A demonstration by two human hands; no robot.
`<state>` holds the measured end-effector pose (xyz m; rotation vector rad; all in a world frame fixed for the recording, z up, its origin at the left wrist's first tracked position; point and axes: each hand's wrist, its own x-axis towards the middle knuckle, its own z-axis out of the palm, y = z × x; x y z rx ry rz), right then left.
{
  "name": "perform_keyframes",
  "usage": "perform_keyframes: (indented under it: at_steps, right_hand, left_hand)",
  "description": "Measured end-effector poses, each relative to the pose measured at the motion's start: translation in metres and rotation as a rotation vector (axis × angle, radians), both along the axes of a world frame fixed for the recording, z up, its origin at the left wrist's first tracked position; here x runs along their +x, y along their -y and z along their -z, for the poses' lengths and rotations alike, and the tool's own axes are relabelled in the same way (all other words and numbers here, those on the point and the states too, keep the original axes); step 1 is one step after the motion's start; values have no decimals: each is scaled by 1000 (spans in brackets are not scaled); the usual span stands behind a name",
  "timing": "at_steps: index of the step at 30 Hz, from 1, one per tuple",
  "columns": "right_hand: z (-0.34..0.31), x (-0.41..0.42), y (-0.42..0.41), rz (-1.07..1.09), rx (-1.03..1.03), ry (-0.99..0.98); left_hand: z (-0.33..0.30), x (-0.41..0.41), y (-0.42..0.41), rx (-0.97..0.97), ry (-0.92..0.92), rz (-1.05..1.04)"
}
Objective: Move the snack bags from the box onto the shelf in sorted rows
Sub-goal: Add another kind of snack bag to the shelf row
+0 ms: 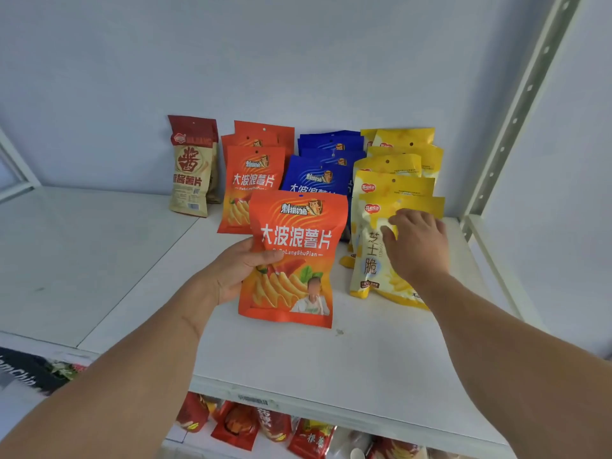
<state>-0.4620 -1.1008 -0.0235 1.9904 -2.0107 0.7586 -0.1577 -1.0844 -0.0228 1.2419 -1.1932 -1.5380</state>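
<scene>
Four bag rows (331,167) stand on shelf (298,356).

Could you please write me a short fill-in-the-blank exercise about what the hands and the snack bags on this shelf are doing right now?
1. The left hand holds an ____ bag in front of the rows.
2. The right hand touches the front bag of the ____ row.
3. Between the orange row and that row stands a row of ____ bags.
4. The single beige and dark red bag stands at the far ____ of the rows on the shelf.

Missing words: orange; yellow; blue; left
</scene>
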Motion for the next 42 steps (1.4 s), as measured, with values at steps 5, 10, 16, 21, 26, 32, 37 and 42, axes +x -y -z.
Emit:
perform_keyframes:
  at_steps: [5,10,16,21,26,32,37,42]
  right_hand:
    - [-10,57,-3,-253,140,-324]
    - [1,108,15,-281,278,-340]
    - [6,162,48,-272,319,-349]
    - [9,207,75,-179,423,-323]
    - [14,229,90,-66,484,-268]
    - [6,246,100,-28,553,-261]
    - [-3,254,104,-32,564,-263]
    - [-2,252,105,-26,559,-234]
  left_hand:
    - [1,27,12,-15,11,-78]
    - [0,73,43,-36,-12,-106]
    - [-1,131,106,-75,14,-21]
    - [3,164,169,-88,49,54]
    - [14,174,216,-65,62,65]
    - [29,163,256,-19,17,53]
    - [40,153,275,-41,53,36]
    - [47,150,281,-83,110,-11]
